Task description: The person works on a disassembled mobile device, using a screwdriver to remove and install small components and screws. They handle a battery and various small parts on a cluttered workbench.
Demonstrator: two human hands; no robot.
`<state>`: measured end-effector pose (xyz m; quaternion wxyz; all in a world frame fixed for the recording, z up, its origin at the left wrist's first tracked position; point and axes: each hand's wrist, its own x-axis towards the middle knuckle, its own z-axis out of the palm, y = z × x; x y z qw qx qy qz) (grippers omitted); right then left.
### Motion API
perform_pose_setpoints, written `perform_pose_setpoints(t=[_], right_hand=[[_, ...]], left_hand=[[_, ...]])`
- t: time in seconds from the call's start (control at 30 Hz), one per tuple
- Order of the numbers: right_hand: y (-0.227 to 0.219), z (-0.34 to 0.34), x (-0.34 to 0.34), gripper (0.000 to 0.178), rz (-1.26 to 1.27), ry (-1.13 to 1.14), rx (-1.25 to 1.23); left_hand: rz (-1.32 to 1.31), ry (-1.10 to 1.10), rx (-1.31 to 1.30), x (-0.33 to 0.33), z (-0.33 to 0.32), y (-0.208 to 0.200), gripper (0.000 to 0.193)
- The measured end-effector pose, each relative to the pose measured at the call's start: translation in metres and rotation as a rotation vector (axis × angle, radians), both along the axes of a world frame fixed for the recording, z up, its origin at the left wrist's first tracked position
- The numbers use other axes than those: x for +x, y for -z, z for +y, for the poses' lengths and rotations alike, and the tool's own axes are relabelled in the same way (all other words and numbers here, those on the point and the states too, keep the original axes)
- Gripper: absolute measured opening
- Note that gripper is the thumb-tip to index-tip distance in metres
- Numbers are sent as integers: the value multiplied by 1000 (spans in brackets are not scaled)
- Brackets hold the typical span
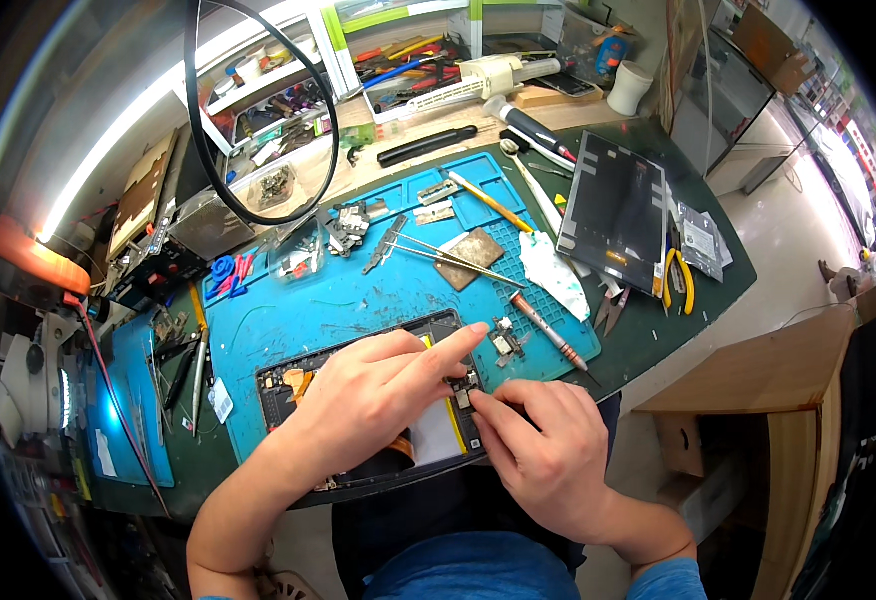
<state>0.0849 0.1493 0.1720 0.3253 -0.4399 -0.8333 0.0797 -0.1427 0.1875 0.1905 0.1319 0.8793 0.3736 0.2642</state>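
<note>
Head view: an opened tablet (358, 420) lies back cover off at the near edge of the desk (658, 330), on a blue work mat (358, 300); its circuit boards and battery are exposed, so opening appears done and internal work remains. The left hand (378, 395) rests flat on the tablet, index finger extended, fingers apart and gripping nothing. The right hand (543, 445) has its fingers pinched together on a small component (463, 398) at the tablet's right edge. A screwdriver (548, 330), tweezers (438, 250) and a detached screen panel (613, 210) lie farther back.
</note>
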Motion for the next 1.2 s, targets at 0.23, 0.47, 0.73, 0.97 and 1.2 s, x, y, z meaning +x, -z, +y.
perform_pose_setpoints(t=[0.23,0.47,0.73,0.97,1.2], right_hand=[[3,-1,-2,21,-4,15,50],[7,0,-4,19,13,26,82],[10,-1,-3,18,62,39,65],[10,0,-2,21,65,23,47],[12,-3,-1,24,51,31,51]], left_hand=[[252,174,235,-8,6,-5,50],[422,472,577,-14,26,-8,22],[575,606,726,-14,33,-20,27],[557,600,697,-14,33,-20,24],[535,588,688,-13,30,-18,25]])
